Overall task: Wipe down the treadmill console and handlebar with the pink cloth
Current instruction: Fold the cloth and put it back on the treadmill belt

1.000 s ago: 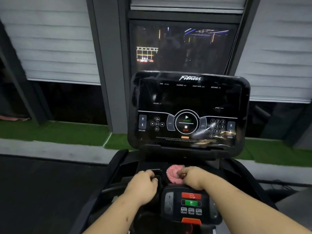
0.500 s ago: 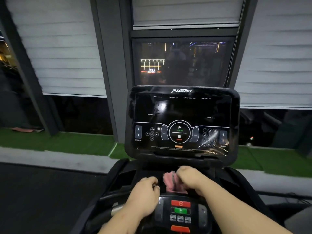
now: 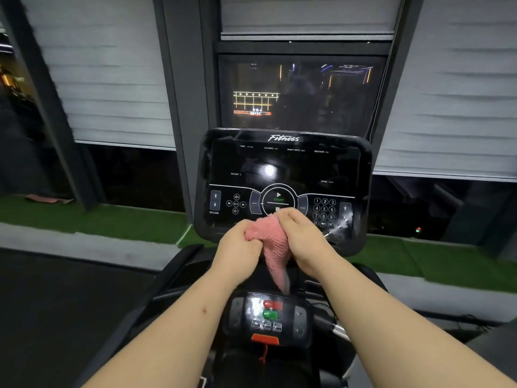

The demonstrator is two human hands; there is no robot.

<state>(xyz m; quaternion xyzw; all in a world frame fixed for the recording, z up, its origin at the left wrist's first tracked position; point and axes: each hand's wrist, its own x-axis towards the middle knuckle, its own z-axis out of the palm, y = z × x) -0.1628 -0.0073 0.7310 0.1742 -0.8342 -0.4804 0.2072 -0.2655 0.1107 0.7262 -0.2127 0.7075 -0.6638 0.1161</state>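
Pink cloth (image 3: 272, 247) is held up in front of the lower edge of the console (image 3: 282, 163); can't tell if it touches the panel. Long axis runs 12-to-6: bunched wad at 12, tail tapering to a point at 6, tip skewed slightly toward 5. The tip ends just above the lower control panel (image 3: 268, 317). Texture is nubby, looped terry, soft and limp.

Left hand (image 3: 237, 247) is at the cloth's 9 o'clock, fingers curled tight into the wad. Right hand (image 3: 305, 239) is at 3 o'clock, fingers bent and pinching the upper edge. Both grip the same cloth, knuckles up.

Console: glossy black slab with rounded corners and a glare spot mid-screen. Script "Fitness" at its 12. Below that a row reads TIME, CALORIES, HEART RATE, DISTANCE. INCLINE arrows sit at 9, SPEED label and arrows at 3, green START in the centre ring, keypad 1–9, 0, OK toward 4.

Lower panel: matte black, one red and one green button, orange tab with a red cord at its 6.

Behind the console: grey slatted blinds (image 3: 98, 65) and a green turf strip (image 3: 98, 222).
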